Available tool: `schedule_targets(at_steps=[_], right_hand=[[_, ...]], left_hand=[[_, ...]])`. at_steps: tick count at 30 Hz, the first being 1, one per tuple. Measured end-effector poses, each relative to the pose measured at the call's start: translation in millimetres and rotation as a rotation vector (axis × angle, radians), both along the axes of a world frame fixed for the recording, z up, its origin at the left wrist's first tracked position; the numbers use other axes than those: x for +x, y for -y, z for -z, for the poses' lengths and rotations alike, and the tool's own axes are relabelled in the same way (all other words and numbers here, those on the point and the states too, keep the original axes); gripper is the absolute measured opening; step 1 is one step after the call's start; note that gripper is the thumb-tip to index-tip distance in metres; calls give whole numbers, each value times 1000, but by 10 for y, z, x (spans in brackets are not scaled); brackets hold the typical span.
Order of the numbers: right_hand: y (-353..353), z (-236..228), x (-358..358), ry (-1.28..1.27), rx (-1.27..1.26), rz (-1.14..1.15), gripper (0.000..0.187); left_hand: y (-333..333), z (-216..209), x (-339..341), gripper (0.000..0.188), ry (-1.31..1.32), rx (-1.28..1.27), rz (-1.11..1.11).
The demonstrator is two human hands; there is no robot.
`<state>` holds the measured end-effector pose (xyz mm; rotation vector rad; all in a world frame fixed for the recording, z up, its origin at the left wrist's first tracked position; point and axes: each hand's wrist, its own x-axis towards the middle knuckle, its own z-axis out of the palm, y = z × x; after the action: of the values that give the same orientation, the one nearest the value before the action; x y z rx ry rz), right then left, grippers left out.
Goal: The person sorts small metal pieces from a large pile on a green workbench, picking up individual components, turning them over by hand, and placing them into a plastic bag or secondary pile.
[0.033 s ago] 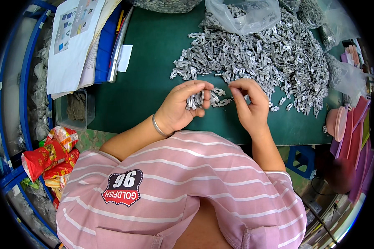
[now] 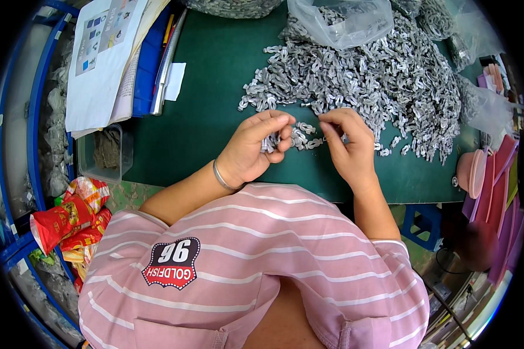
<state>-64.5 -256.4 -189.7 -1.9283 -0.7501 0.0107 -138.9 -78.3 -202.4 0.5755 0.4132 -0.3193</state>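
Observation:
My left hand (image 2: 255, 143) is curled around several small grey metal pieces (image 2: 269, 142), which show between its palm and fingers; its thumb points toward the fingertips. My right hand (image 2: 350, 142) is to the right, thumb and index finger pinched together. Whatever its fingertips hold, if anything, is too small to make out. Between the hands, a few loose grey pieces (image 2: 304, 137) lie on the green tabletop (image 2: 215, 87). Beyond both hands spreads a big heap of the same looped pieces (image 2: 355, 75).
A clear plastic bag (image 2: 343, 26) lies on the heap's far side. At left are papers (image 2: 96, 64), a blue file holder (image 2: 148, 75) and a clear plastic box (image 2: 108, 166). Blue racking (image 2: 34, 116) stands further left; pink and purple panels (image 2: 495, 198) are at right.
My left fingers have closed more over the grey pieces, so fewer of them show. My right hand has shifted slightly up and left, still pinched.

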Motion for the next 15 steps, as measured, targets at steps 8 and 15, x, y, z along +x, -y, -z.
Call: schedule_targets(at_steps=[8, 15], right_hand=[[-40, 130, -18, 262, -348, -59, 13], [-9, 193, -37, 126, -201, 20, 9]], left_hand=[[54, -28, -29, 11, 111, 297, -1], [125, -83, -32, 16, 139, 588, 12]])
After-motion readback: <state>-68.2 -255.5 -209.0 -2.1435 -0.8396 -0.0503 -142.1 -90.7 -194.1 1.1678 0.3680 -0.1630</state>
